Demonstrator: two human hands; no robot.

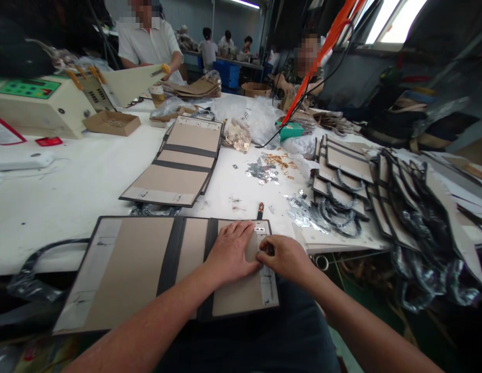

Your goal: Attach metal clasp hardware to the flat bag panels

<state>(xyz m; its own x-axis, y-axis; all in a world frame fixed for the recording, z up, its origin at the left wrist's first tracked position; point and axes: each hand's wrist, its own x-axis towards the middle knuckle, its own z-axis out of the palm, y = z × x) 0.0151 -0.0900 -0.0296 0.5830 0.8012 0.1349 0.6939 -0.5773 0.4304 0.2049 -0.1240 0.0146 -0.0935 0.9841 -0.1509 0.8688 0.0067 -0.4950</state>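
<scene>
An opened-out bag panel [136, 259], beige inside with black edging and black cross bands, lies in front of me over the table's near edge. My left hand [231, 254] rests flat on its right section, fingers stretched out. Beside it, the thumb and fingers of my right hand [285, 256] are pinched together over the pale strip [267, 282] at the panel's right end; whatever they hold is hidden. A small metal plate [259, 228] sits on that strip near the top corner. Just beyond the edge is a small black tab with a gold-coloured piece [260, 210]. A plastic-wrapped handle [34, 274] sticks out at the left.
More panels [179, 166] are stacked ahead, and others with wrapped handles [342, 181] at right. Loose silver plates [307, 211] and gold-coloured pieces [280, 160] lie between. A machine [42, 103] stands at left. An orange strap [303, 88] hangs down. Co-workers [150, 41] are across the table.
</scene>
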